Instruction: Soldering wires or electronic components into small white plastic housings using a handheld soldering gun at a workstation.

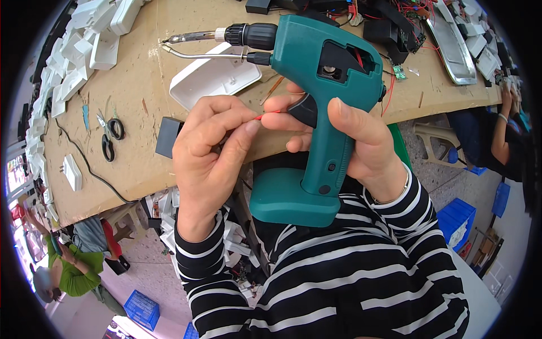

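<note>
The brown worktop (141, 164) lies behind the left hand (212, 152). On it, just above this hand, is a white plastic cover (212, 79). A black box (167, 137) sits at the edge close to the hand. Further left are scissors (109, 135), a white plug (72, 172) and a heap of white plastic parts (84, 51).

Hidden, cropped and unclear parts

The grip of the green tool (324, 107) is covered by the right hand (350, 141), and the trigger is partly masked by its fingers. Most of the red wire (268, 114) is concealed between the fingertips of the left hand (212, 150). The inside of the tool's open slot is too dark to be made out. The white plastic parts (84, 51) are cut off at the rim, and the circuit boards (403, 34) are too small to be told apart.
</note>
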The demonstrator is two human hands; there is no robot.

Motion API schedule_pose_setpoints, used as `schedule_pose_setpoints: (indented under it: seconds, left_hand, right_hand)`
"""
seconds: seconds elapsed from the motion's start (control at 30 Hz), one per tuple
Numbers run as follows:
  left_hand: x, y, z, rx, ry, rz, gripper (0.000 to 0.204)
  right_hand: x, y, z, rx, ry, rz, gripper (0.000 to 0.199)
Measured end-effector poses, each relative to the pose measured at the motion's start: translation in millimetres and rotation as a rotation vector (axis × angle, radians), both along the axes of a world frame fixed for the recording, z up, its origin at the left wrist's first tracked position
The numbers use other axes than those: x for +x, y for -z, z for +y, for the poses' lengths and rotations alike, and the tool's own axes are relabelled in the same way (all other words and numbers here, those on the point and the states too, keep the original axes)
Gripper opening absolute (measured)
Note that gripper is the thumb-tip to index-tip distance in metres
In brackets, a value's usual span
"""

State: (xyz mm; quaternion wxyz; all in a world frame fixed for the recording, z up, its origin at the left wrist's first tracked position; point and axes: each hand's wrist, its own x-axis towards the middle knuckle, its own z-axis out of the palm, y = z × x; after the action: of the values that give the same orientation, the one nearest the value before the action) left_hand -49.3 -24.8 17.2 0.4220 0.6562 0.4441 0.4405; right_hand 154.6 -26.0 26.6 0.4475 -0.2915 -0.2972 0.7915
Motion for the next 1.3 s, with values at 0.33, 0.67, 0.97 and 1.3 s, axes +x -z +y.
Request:
schedule_pose_setpoints:
  seconds: [0.33, 0.67, 0.97, 1.3]
  left_hand:
    - [-1, 3, -2, -0.144, -0.105, -0.249, 0.01]
    - [-2, -1, 1, -0.11, -0.021, -0.079, 0.01]
    - [-3, -5, -4, 0.266, -0.223, 0.2, 0.01]
    - [1, -6, 9, 0.531, -0.335, 0.729, 0.014]
  right_hand:
    - [0, 3, -2, -0.022, -0.005, 0.038, 0.063]
    - [4, 4, 0, 0.006, 0.01, 0.055, 0.057]
    - [21, -21, -8, 0.187, 0.119, -0.163, 0.067]
    - [51, -25, -39, 0.237, 0.178, -0.296, 0.077]
